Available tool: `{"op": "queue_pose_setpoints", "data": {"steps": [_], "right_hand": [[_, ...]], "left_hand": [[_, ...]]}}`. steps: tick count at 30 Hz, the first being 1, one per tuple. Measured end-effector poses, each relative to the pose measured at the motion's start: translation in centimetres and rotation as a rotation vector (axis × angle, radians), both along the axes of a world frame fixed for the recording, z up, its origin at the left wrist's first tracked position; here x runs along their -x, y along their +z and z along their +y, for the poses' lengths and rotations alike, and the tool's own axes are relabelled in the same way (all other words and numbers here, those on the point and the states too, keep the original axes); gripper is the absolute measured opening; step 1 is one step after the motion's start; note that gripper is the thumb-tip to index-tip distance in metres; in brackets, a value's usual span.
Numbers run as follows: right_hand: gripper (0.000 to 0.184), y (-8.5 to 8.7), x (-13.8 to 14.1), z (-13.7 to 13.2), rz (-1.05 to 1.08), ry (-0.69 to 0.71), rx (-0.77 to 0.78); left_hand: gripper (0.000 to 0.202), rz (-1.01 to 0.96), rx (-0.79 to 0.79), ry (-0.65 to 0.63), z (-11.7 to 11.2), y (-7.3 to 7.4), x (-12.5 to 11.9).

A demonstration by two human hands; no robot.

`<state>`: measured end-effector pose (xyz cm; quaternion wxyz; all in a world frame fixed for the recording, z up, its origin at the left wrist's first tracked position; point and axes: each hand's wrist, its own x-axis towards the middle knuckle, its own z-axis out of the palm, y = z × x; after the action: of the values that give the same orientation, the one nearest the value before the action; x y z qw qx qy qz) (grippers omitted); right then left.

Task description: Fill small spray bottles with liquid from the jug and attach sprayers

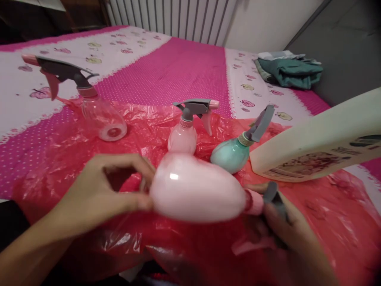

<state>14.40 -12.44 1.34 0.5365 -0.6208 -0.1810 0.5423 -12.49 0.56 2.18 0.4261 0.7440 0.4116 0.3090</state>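
A pink spray bottle lies sideways in the air between my hands, its body filled with pale liquid. My left hand pinches the bottle's base between thumb and fingers. Around the grey spray head at the other end, my right hand is closed; a pink trigger hangs below it. Just behind stands a smaller-looking pink spray bottle with a grey head. Beside that one a teal spray bottle leans over, its head pointing up to the right.
Red plastic sheeting covers the bed before me. On the left stands a clear spray bottle. A large white jug tilts at the right. Folded clothes lie farther back, near a grey panel. A radiator is behind the bed.
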Motion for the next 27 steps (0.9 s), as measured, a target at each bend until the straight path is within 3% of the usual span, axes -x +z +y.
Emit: {"op": "queue_pose_setpoints", "data": {"steps": [1, 5, 10, 14, 18, 22, 27], "right_hand": [[0.049, 0.1, 0.2, 0.1, -0.008, -0.024, -0.003], [0.051, 0.2, 0.0, 0.2, -0.013, 0.001, 0.045], [0.044, 0.0, -0.5, 0.3, -0.074, 0.005, -0.016], [0.048, 0.1, -0.3, 0.3, 0.006, 0.014, 0.047], [0.045, 0.2, 0.0, 0.4, -0.049, -0.046, -0.023], [0.041, -0.2, -0.3, 0.6, -0.103, 0.046, -0.021], [0.04, -1.3, -0.9, 0.8, -0.104, 0.06, -0.054]], "left_hand": [[0.019, -0.027, 0.006, 0.039, 0.1, 0.0, -0.1], [0.02, -0.073, 0.15, -0.118, 0.3, -0.4, -0.3], [0.013, -0.033, 0.025, -0.082, 0.2, -0.6, -0.3], [0.023, -0.046, 0.173, -0.167, 0.0, -0.3, -0.3], [0.012, -0.001, 0.014, -0.04, 0.2, -0.2, -0.4], [0.011, 0.158, 0.032, -0.141, 0.8, -0.9, -0.6], [0.014, 0.197, -0.034, -0.105, 1.0, -1.4, -0.7]]}}
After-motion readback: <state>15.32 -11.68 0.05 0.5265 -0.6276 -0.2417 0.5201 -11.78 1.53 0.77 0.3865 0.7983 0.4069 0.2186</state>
